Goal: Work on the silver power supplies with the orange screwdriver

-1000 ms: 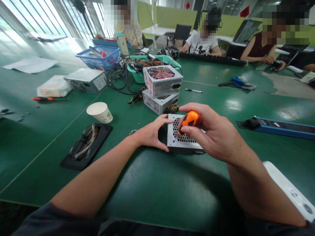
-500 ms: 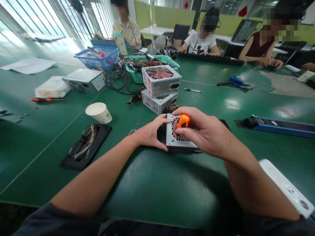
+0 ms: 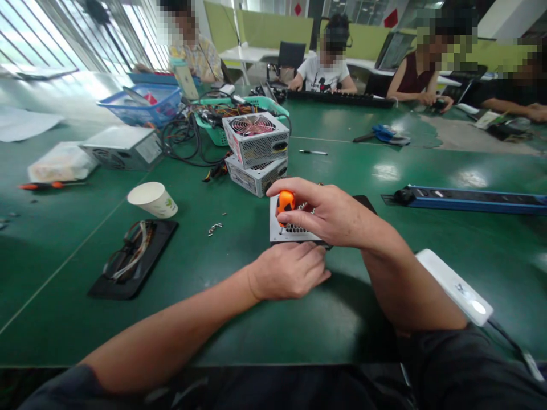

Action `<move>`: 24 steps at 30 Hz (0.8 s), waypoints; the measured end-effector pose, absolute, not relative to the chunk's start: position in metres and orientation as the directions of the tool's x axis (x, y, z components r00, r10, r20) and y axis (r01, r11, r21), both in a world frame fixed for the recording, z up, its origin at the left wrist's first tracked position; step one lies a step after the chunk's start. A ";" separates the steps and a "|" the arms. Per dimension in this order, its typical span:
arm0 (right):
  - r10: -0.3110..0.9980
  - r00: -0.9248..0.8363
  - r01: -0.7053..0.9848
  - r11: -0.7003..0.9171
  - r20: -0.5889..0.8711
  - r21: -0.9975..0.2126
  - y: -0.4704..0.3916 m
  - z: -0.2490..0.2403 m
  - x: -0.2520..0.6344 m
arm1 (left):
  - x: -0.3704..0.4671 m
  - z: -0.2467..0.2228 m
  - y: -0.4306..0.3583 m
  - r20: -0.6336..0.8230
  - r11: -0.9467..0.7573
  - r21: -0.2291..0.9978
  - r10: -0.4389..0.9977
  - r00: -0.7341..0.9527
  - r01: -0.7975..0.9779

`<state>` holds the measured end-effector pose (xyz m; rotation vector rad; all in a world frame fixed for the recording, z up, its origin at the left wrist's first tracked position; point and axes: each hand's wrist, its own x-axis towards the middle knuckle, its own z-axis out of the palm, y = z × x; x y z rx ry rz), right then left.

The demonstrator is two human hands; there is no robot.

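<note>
A short orange-and-black screwdriver is held upright in my right hand, thumb and fingers closed around its handle. Its tip meets the perforated top of a grey power supply unit near the front left corner. My right hand covers much of that unit. Close against its near edge lies my left hand, back up and fingers curled; whatever it may hold is hidden. To the left, several small screws are scattered on the green table.
Two stacked power supplies stand behind the work, before a teal basket of cables. On the left are a paper cup and glasses on a black case. A white power strip lies right. People sit across the table.
My left hand has gone from the unit's left side to its near edge, its fingers now curled. The screwdriver stays on the unit's top. The camera view has shifted right.
</note>
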<state>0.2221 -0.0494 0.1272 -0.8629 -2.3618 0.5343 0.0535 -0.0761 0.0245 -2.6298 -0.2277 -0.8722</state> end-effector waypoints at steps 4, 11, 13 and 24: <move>0.691 -0.636 0.483 0.704 0.344 -0.520 -0.054 0.131 0.219 | 0.092 0.011 -0.092 0.531 -0.824 -0.172 0.384 0.755 0.540; 0.701 -0.621 0.528 0.704 0.350 -0.475 -0.056 0.134 0.213 | 0.113 -0.021 -0.073 0.532 -0.734 -0.180 0.487 0.692 0.655; 0.686 -0.631 0.520 0.720 0.362 -0.459 -0.056 0.134 0.213 | 0.115 -0.026 -0.071 0.550 -0.733 -0.180 0.478 0.685 0.656; 0.734 -0.483 0.569 0.677 0.477 -0.466 -0.060 0.136 0.219 | 0.109 -0.028 -0.066 0.652 -0.792 -0.117 0.394 0.648 0.600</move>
